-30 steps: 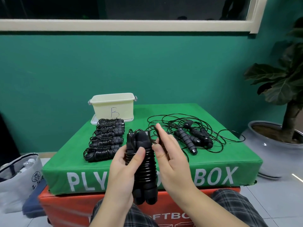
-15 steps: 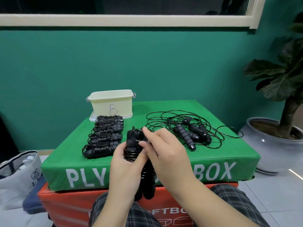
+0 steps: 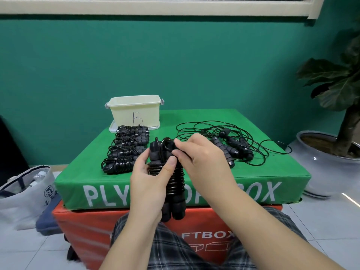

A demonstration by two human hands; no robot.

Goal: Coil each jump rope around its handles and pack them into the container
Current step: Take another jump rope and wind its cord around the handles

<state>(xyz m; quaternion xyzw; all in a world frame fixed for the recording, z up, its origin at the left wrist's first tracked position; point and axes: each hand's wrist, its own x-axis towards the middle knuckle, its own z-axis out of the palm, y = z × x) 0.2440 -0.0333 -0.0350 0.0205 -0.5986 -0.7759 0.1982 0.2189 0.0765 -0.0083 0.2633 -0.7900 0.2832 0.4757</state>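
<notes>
A black jump rope (image 3: 175,184) stands upright in front of me, its cord coiled round both handles. My left hand (image 3: 148,182) grips the bundle from the left, thumb pressed on the coils. My right hand (image 3: 202,162) pinches the cord's loose end at the top of the handles. Several coiled ropes (image 3: 126,149) lie in a row on the green box. A cream container (image 3: 136,112) marked "B" stands behind them. Loose uncoiled ropes (image 3: 231,147) lie tangled at the right.
The green plyo box (image 3: 194,191) rests on an orange soft box (image 3: 87,230). A white bag (image 3: 25,193) sits on the floor at the left. A potted plant (image 3: 331,152) stands at the right. My knees in checked trousers are below.
My right hand has moved from beside the bundle up to its top and now pinches the cord end there. The left hand keeps its grip on the coiled rope.
</notes>
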